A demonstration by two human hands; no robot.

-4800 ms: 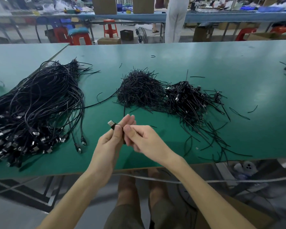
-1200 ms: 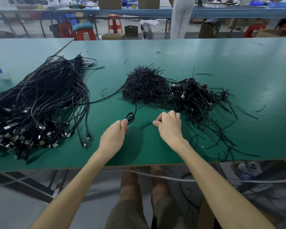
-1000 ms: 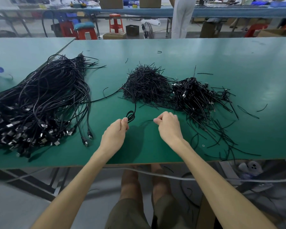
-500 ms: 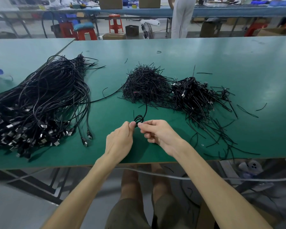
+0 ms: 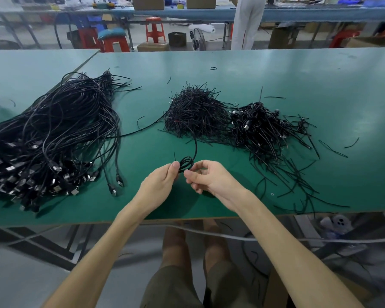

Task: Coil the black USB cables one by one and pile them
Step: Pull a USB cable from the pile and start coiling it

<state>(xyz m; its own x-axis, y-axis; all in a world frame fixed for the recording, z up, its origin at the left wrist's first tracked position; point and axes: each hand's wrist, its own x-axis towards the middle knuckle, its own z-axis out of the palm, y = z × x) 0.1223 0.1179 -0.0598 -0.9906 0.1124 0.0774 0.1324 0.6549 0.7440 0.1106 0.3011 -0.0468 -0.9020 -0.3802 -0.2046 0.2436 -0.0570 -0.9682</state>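
A small coil of black USB cable (image 5: 185, 163) sits between my hands above the green table (image 5: 253, 72). My left hand (image 5: 159, 185) pinches the coil from the left. My right hand (image 5: 209, 177) pinches it from the right with thumb and forefinger. A loose tail of the cable rises from the coil toward the heap of short black ties (image 5: 195, 114). A big bundle of uncoiled black USB cables (image 5: 51, 134) lies at the left. The pile of coiled cables (image 5: 260, 125) lies at the right of the ties.
Stray black ties (image 5: 298, 181) are scattered over the right front of the table. A white cable (image 5: 209, 233) hangs below the front edge. Behind the table are red stools (image 5: 155, 28), boxes and a standing person (image 5: 247, 21).
Over the last second my right hand came from the table top to the coil and took hold of it. Both hands lifted slightly and the coil moved right with them.
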